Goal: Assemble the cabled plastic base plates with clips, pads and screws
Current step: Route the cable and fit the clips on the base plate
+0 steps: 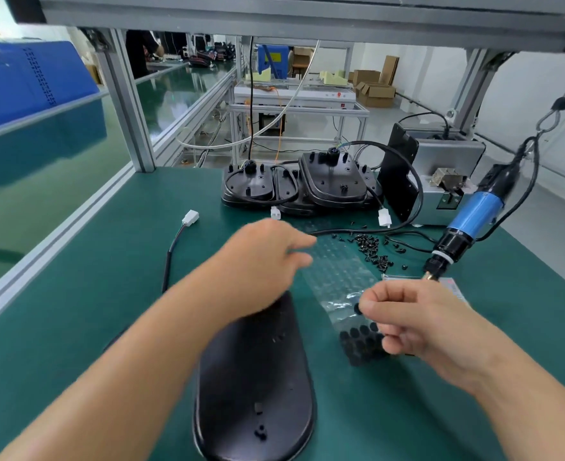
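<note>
Black rubber pad [357, 308] pinched in right hand [417, 322], left hand [261, 261] relaxed above base plate [254, 387]; press it squarely onto the plate.

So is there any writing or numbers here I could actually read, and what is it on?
None can be read.
Blue screwdriver: a small mark on its barrel, too blurred.
Red and white label on the mat beside the right hand: print too small.
Yellow sticker on the far blue machine: unreadable.
White unit behind: red marks, no legible text.
</note>
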